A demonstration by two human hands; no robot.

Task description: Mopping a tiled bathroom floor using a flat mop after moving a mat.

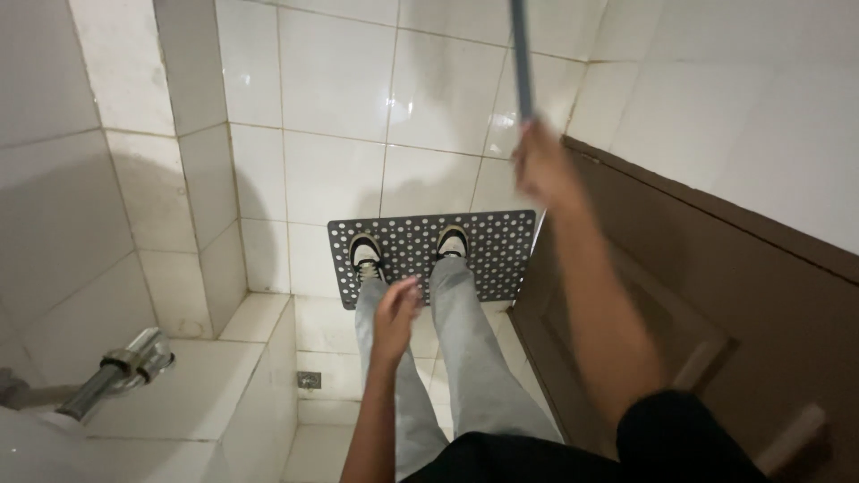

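So we're in a small tiled bathroom, looking straight down at someone's own legs. The right hand (543,165) is raised out in front and wrapped in a fist around a thin blue-grey pole (522,58). The pole runs up from the top of that fist, nearly vertical with a slight lean to the left, and goes off the top edge, so whatever is on its far end isn't visible. The hand is a bit blurred but the fingers are clearly curled closed on the pole, and nothing of it sticks out below the fist that I can make out.

The left hand (395,309) hangs lower, near the middle, over the grey trouser legs. It's loose and empty, fingers slightly bent, touching nothing, well apart from the pole.

Both feet, in black and white sneakers (367,255), stand on a dark perforated mat (497,255) lying flat on the white tile floor (331,170). The pole hand is up over the mat's right end.

A brown door (716,295) stands along the right side, just beside the right arm. On the lower left there's a raised tiled step with a chrome pipe (121,371) and a bit of white fixture at the corner.
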